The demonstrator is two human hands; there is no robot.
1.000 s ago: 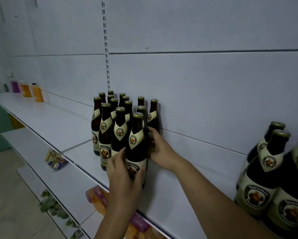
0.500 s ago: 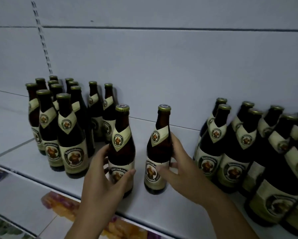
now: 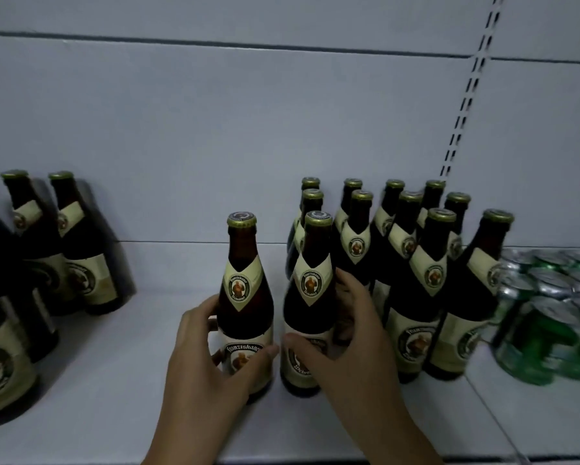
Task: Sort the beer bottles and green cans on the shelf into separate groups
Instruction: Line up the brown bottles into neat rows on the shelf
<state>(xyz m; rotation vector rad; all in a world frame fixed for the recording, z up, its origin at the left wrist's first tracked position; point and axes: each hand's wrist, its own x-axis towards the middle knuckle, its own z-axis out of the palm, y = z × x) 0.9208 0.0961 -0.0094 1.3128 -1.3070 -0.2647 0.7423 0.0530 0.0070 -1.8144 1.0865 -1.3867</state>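
At the right end of the shelf (image 3: 114,414), the green cans (image 3: 546,333) are blurred and cut off; the front-left beer bottle (image 3: 0,364) is cropped too.

Upright brown left beer bottle (image 3: 243,290) and right beer bottle (image 3: 312,283) side by side, bottle cluster (image 3: 426,276) alongside, green cans (image 3: 543,337) beyond.

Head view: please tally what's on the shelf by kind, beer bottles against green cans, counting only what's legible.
Gripped beer bottles, one in the left hand, one in the right hand: 2
Free-standing beer bottles, caps showing: 12 (10 in the right cluster, 2 at left)
Green cans: too blurred and cropped to count
Total counted: 14 bottles; 1 more at the left edge is cut off.
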